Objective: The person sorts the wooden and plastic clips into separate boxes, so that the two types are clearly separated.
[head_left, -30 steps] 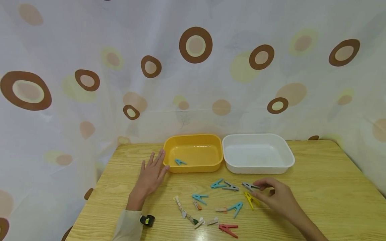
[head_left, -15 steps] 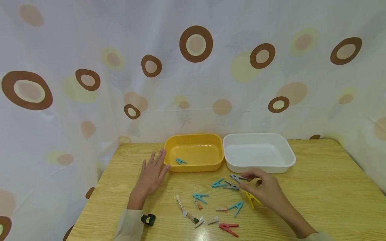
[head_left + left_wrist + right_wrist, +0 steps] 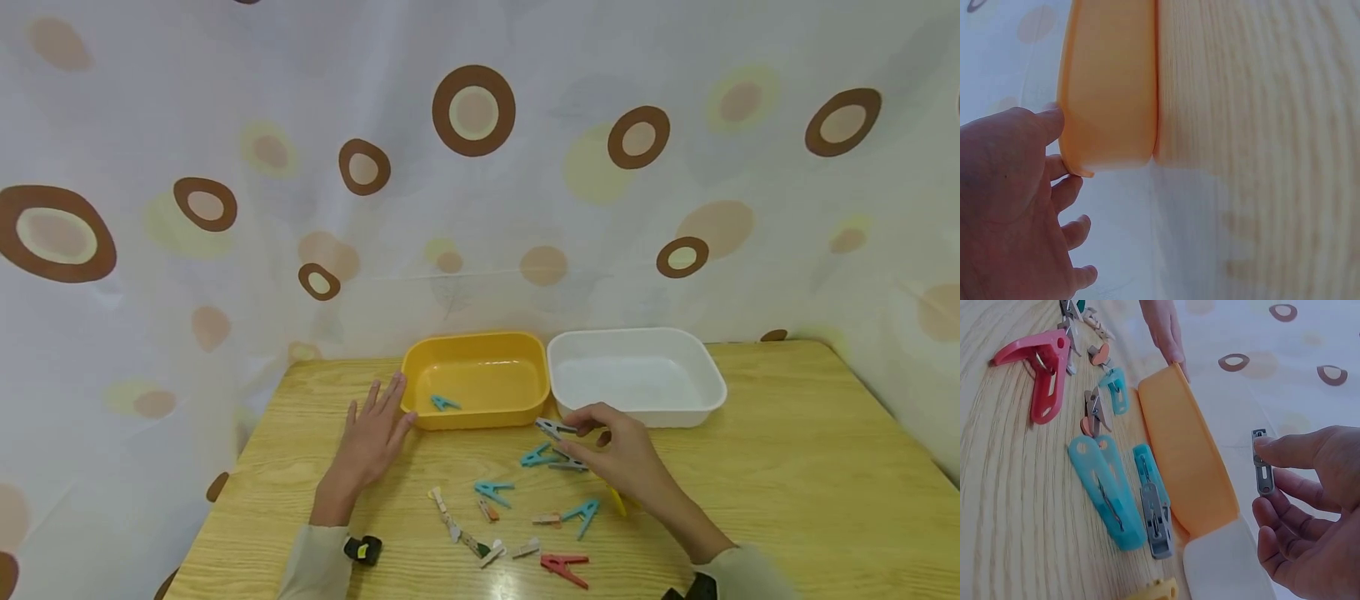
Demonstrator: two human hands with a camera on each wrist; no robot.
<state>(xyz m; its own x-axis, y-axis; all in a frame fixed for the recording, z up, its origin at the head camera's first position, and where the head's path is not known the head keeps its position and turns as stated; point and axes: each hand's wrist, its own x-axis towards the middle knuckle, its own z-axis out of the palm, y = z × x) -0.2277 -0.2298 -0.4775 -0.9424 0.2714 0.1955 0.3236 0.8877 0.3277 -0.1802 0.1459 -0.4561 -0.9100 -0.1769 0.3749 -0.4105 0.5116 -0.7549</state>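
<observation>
My right hand [image 3: 592,437] hovers above the table just in front of the gap between the two tubs. It pinches a grey clothespin [image 3: 551,428] between thumb and forefinger. The right wrist view shows that grey clothespin [image 3: 1262,470] held upright in the fingertips of the right hand [image 3: 1310,512]. My left hand [image 3: 375,433] lies flat on the table, fingers straight, touching the left end of the yellow tub [image 3: 480,414]. In the left wrist view the left hand [image 3: 1010,206] rests against the yellow tub [image 3: 1110,94]. A blue clothespin [image 3: 444,403] lies inside the yellow tub.
A white tub [image 3: 705,398] stands right of the yellow one. Several clothespins lie scattered on the wooden table: teal [image 3: 538,456], grey [image 3: 566,465], teal [image 3: 492,491], teal [image 3: 582,515], red [image 3: 564,568], and small wooden pegs [image 3: 465,533]. A patterned curtain hangs behind.
My right hand has picked the grey clothespin off the table and carried it left and away, toward the tubs. The left hand has stayed in place.
</observation>
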